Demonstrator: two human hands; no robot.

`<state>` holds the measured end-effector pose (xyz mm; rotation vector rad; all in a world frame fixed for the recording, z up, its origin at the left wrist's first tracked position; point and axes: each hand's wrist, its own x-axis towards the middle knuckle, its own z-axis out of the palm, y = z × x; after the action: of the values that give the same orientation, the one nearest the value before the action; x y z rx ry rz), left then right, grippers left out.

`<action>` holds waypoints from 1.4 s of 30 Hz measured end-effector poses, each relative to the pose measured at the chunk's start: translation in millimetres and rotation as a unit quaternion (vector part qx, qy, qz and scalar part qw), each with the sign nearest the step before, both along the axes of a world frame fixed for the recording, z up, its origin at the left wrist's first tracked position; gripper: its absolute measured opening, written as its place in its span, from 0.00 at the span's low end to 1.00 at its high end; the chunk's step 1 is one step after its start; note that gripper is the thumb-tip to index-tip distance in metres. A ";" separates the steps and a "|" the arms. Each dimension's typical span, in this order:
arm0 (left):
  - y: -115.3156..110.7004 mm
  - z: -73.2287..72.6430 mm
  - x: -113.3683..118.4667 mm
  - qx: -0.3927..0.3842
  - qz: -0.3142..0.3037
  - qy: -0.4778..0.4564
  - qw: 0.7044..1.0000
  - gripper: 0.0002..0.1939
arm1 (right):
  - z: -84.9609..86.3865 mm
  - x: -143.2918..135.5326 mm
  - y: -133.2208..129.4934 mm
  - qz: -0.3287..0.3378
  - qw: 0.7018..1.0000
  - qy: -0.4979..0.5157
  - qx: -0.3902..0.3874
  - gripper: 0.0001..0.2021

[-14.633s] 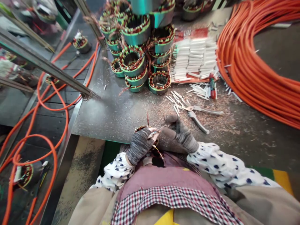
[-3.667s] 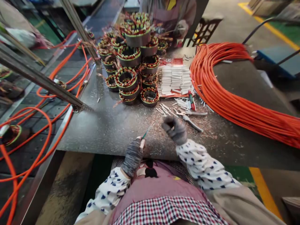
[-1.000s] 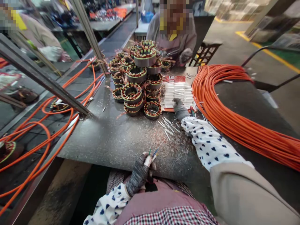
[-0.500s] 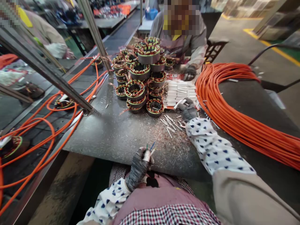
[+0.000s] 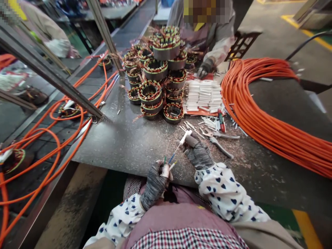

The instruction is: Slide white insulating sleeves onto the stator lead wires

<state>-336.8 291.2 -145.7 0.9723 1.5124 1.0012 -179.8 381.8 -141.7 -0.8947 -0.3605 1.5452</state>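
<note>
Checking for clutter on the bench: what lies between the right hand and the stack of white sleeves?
In the head view, loose white sleeve pieces, pliers and a red-handled tool lie between the right hand and the stack of white sleeves.

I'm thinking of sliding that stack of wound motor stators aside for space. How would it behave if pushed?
The stator stack is piled several tiers high, rings resting loosely on rings, so a push would probably topple the upper ones. Each looks like steel and copper winding, likely heavy for its size. Being round, fallen ones might roll across the metal table.
</note>
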 end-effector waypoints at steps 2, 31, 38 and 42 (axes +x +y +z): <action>-0.1 -2.3 0.1 0.007 0.005 -0.004 1.000 0.22 | 3.7 -1.7 -1.5 -0.020 1.000 -0.005 -0.018 0.24; -11.4 -12.1 -13.7 -0.049 -0.118 -0.224 0.966 0.27 | 17.9 -16.0 -15.5 0.051 0.998 0.003 0.020 0.26; -10.6 -9.3 -13.7 -0.049 -0.089 -0.214 0.972 0.30 | 9.3 -14.0 -14.6 0.230 0.972 -0.009 0.046 0.26; 1.8 -1.0 -11.0 -0.014 -0.030 -0.183 0.982 0.30 | 2.4 -14.5 -30.2 0.386 0.922 0.016 0.037 0.28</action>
<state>-347.8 292.9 -146.7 0.7588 1.1811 1.0480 -194.3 351.6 -139.3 -0.6924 -0.8106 2.2426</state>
